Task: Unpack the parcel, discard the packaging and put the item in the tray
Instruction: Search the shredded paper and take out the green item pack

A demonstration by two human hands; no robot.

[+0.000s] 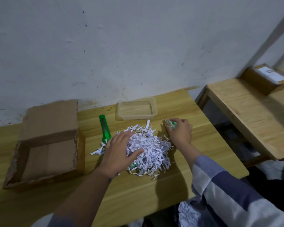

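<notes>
An opened cardboard parcel box (44,154) lies empty at the left of the wooden table (179,177). A pile of white shredded paper (151,149) sits in the middle. My left hand (120,153) lies flat on the pile's left side, fingers spread. A mint-green piece (132,165) peeks out under the shreds by that hand. To the right of the pile, my right hand (180,130) grips a small mint-green item with a printed end (170,124). A clear plastic tray (136,110) stands empty behind the pile, near the wall.
A green utility knife (104,130) lies between the box and the pile. A second wooden table (246,112) at the right carries another taped cardboard parcel (265,79). More shredded paper (188,212) shows below the table's front edge.
</notes>
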